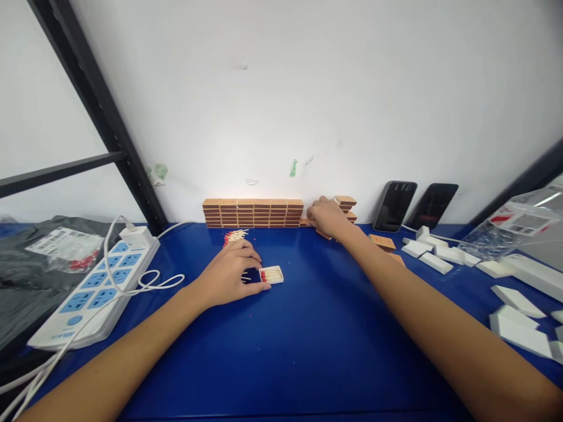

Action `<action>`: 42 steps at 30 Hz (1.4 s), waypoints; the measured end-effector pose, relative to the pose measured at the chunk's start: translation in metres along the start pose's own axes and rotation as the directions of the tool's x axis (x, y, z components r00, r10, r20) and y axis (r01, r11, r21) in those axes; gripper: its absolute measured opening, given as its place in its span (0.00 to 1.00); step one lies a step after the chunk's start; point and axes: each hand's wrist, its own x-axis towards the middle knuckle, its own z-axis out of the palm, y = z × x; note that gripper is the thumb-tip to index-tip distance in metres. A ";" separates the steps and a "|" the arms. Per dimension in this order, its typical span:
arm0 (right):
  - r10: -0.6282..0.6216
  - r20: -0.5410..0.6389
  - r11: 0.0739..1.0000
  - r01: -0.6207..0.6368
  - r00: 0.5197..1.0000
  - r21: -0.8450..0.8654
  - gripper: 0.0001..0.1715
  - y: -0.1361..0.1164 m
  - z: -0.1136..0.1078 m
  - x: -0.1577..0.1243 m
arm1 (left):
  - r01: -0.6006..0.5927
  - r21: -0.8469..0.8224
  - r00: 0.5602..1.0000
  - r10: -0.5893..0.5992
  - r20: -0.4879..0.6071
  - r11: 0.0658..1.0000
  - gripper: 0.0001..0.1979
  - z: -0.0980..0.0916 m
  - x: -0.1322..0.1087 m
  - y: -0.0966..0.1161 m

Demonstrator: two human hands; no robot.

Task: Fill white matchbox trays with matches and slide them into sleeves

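My left hand point(235, 269) rests on the blue tabletop, thumb and fingers apart. Its thumb tip lies by a small white matchbox tray point(277, 279) holding red-tipped matches point(272, 273). A few loose matches show between thumb and fingers. Just behind this hand is a heap of matches point(236, 235). My right hand point(328, 217) reaches to the wall, its fingers curled down at a matchbox point(303, 223), mostly hidden. To its left stands a neat wall of stacked matchboxes point(253, 214); to its right is a smaller, uneven stack point(346, 201).
More matchboxes point(382, 242) lie beside my right forearm. Two black phones point(396, 205) lean on the wall. White blocks point(435, 262) and a clear plastic bag point(497, 231) are at the right. A power strip point(101, 281) with white cables and a dark bag point(26, 287) occupy the left.
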 end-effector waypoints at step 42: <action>-0.115 0.147 0.240 -0.116 0.982 0.964 0.26 -0.060 -0.050 -0.098 | -0.004 0.079 0.980 0.020 -0.197 0.997 0.22 -0.003 0.002 -0.012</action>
